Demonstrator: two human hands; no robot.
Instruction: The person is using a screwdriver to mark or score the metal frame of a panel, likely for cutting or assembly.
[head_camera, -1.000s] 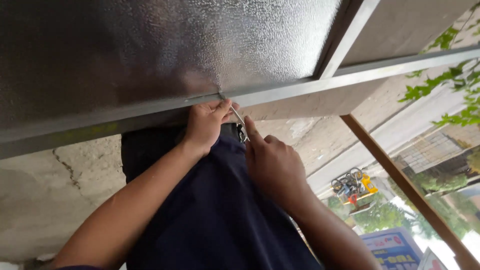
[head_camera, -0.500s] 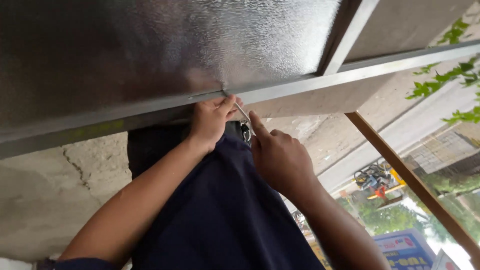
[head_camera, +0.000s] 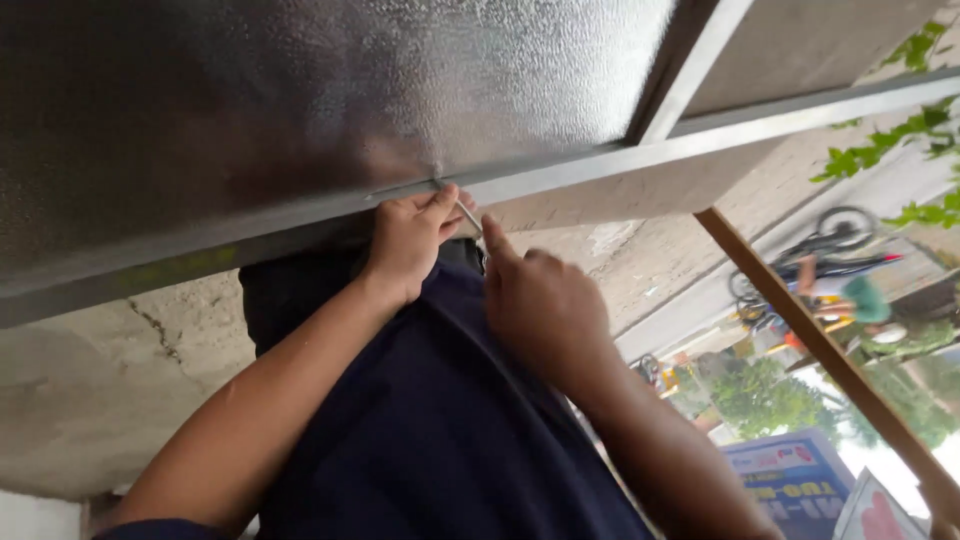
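My left hand (head_camera: 410, 240) is curled up against the lower edge of a grey metal frame bar (head_camera: 600, 170) that holds a frosted glass pane (head_camera: 330, 90). Its fingertips pinch a thin metal pin (head_camera: 468, 214) right at the bar. My right hand (head_camera: 545, 300) sits just right of it and a little lower. Its forefinger stretches up toward the pin and the other fingers are curled; whatever they hold is hidden. A dark navy cloth (head_camera: 430, 420) spreads between my forearms and reaches up to the bar.
A cracked concrete wall (head_camera: 90, 390) lies to the left. A brown wooden bar (head_camera: 820, 350) slants across the right. Beyond it are green leaves (head_camera: 900, 130), a street with a motorbike (head_camera: 830, 240) and a blue printed sign (head_camera: 790, 480).
Both hands stay at the same spot on the frame bar. My right forefinger has straightened up toward the pin. The motorbike outside has moved along the street.
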